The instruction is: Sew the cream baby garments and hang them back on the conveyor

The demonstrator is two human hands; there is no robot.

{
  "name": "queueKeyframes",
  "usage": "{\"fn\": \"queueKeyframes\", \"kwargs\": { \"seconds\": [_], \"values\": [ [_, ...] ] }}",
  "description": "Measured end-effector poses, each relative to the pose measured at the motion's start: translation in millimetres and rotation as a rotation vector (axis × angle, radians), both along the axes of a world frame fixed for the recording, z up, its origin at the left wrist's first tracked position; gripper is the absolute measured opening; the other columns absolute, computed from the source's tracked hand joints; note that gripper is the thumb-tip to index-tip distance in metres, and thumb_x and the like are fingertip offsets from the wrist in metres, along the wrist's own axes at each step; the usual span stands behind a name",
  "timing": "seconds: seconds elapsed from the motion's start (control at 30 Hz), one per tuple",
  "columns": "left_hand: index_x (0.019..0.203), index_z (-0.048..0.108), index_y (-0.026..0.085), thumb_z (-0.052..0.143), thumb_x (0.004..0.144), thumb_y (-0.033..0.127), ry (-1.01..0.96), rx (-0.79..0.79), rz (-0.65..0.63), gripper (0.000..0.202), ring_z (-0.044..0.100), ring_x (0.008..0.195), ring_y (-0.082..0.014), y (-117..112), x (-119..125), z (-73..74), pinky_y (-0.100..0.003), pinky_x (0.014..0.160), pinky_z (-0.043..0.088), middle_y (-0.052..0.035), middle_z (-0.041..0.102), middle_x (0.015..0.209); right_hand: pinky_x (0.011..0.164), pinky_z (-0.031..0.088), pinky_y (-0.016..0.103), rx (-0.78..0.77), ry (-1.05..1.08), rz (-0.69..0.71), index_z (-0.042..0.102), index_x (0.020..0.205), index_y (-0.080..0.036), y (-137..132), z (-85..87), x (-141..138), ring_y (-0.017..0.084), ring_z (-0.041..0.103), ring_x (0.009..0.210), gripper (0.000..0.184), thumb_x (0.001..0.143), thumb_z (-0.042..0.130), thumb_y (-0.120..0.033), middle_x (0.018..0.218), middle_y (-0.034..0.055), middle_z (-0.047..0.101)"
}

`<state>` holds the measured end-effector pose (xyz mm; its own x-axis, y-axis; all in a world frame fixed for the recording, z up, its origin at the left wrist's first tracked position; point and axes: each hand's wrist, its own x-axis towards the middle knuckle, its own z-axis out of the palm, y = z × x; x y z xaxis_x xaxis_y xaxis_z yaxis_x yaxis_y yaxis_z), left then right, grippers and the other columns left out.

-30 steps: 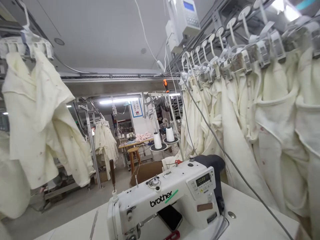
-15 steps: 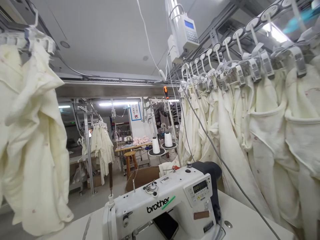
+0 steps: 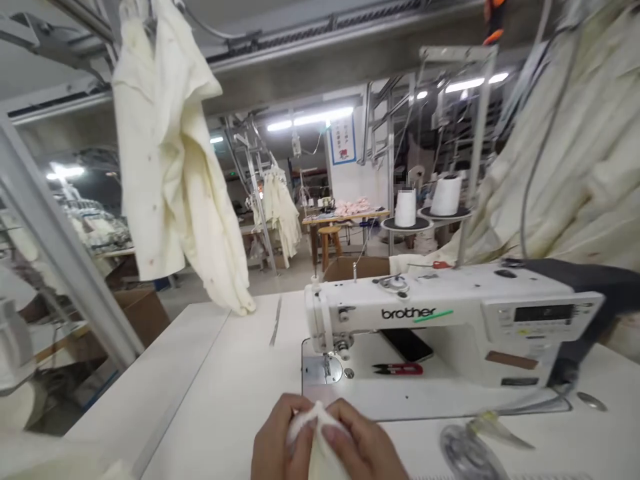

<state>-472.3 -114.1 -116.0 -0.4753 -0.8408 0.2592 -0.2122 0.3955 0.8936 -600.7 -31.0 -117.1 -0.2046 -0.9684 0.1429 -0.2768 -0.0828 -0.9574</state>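
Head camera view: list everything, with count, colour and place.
Table: one, white, foreground
Sewing machine: one, white, on table
Phone: one, black, under machine arm
Snips: one, red, near phone
Thread cones: two, white, behind machine
Round plastic piece: one, clear, right foreground
Hanging garments: several, cream, left and right
Cloth pile: one, pink, background
Stool: one, brown, background
Lights: several, white, overhead
Held cloth: one, cream, between hands
Left hand: one, bare, pinching cloth
Right hand: one, bare, pinching cloth

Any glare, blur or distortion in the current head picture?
Head view: tube light blown white; head view: garments at right smeared, left hand, right hand and pinched cloth slightly soft; head view: metal post at left slants, perhaps wide-angle stretch.
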Motion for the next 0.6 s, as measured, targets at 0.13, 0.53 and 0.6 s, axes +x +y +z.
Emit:
{"fn": "queueKeyframes", "kwargs": {
  "seconds": [0.13, 0.53, 0.6],
  "values": [
    [0.12, 0.047, 0.019, 0.057, 0.073, 0.036, 0.051, 0.332, -0.276, 0.052, 0.054, 0.078, -0.0159, -16, 1, 13.4, -0.026, 0.073, 0.044, -0.0029, 0.055, 0.084, 0.07, 0.038, 0.022, -0.153, 0.123, 0.035, 0.056, 0.087, -0.021, -8, 5.2, -12, 0.016, 0.054, 0.078, 0.024, 0.093, 0.036, -0.033, 0.083, -0.0004, 0.058],
    [0.08, 0.056, 0.012, 0.062, 0.072, 0.038, 0.003, 0.544, -0.438, 0.028, 0.05, 0.064, -0.0104, -66, -34, -19.4, -0.02, 0.058, 0.036, -0.0007, 0.056, 0.07, 0.053, 0.034, 0.021, 0.071, 0.102, -0.23, 0.053, 0.066, -0.018, -46, -32.8, -50, 0.015, 0.051, 0.063, 0.023, 0.083, 0.05, -0.033, 0.064, -0.0029, 0.054],
    [0.085, 0.058, 0.011, 0.058, 0.074, 0.043, -0.028, 0.592, -0.449, 0.034, 0.052, 0.064, -0.0115, -74, -40, -28.0, -0.021, 0.058, 0.038, -0.003, 0.059, 0.073, 0.052, 0.032, 0.021, 0.137, 0.19, -0.259, 0.05, 0.061, -0.018, -54, -35.8, -57, 0.015, 0.05, 0.061, 0.025, 0.081, 0.051, -0.033, 0.061, -0.0028, 0.053]
  ]
}}
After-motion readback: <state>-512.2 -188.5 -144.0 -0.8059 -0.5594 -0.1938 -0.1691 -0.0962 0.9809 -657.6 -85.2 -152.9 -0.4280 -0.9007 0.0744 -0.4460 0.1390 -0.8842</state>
